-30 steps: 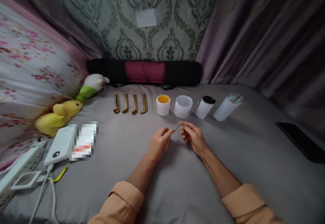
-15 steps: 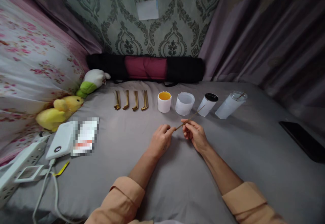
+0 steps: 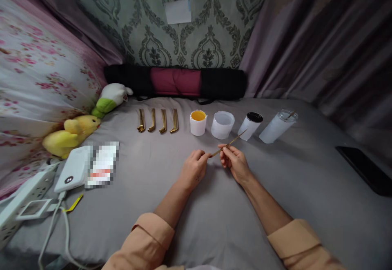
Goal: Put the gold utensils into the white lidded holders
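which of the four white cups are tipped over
The two on the right: the black-rimmed cup and the clear-lidded cup lean rightward. The yellow-filled cup and its neighbour stand upright.

Both hands meet ahead, left hand (image 3: 193,170) and right hand (image 3: 235,163) each with fingertips pinched, forearms resting low.

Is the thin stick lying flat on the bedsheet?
No, the thin stick is pinched off the sheet between the left hand and the right hand, its far end pointing toward the cups.

Thin wooden stick (image 3: 229,143), matt grey cloth (image 3: 214,221)
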{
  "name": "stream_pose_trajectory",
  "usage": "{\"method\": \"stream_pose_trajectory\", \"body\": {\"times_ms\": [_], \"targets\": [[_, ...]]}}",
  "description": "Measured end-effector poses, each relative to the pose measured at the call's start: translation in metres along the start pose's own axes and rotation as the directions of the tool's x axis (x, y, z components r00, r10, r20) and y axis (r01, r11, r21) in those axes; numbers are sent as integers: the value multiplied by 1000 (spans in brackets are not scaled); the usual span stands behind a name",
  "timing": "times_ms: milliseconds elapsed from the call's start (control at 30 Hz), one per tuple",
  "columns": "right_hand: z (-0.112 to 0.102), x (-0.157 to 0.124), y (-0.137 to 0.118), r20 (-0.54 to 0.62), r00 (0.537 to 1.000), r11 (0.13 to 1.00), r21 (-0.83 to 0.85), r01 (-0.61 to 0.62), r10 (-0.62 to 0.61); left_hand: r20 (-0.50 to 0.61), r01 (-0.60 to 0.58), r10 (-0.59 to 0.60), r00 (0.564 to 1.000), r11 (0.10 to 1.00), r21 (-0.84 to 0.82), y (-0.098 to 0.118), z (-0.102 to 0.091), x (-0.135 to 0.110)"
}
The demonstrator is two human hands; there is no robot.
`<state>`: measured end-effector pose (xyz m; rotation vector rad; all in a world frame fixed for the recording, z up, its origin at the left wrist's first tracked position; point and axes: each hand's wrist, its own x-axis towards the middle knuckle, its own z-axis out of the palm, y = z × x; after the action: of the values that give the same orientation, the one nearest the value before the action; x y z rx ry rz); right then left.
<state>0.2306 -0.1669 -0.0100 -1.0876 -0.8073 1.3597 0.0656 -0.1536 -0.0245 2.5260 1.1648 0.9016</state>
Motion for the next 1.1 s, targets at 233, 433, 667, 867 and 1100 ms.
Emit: {"method": "stream_pose_trajectory", "body": {"times_ms": [233, 433, 667, 867, 1100], "targets": [[-2, 1, 1, -32, 999, 1000, -6, 5, -6, -90, 91, -118, 989, 960, -264, -2, 1, 3], [-2, 3, 1, -97, 995, 1000, -26, 3, -6, 0, 376, -477, 879, 692, -616, -2, -4, 8], [-2, 3, 1, -113, 993, 999, -36, 39, -42, 258, 470, -593, 763, 234, -851, 0, -6, 10], [-3, 3, 2, -129, 990, 997, -56, 57, -64, 435, 510, -526, 731, -3, -860, 4, -5, 9], [-3, 1, 2, -129, 982, 983, -140, 117, -135, 588, 561, -358, 725, -188, -806, 8, -7, 7]]}}
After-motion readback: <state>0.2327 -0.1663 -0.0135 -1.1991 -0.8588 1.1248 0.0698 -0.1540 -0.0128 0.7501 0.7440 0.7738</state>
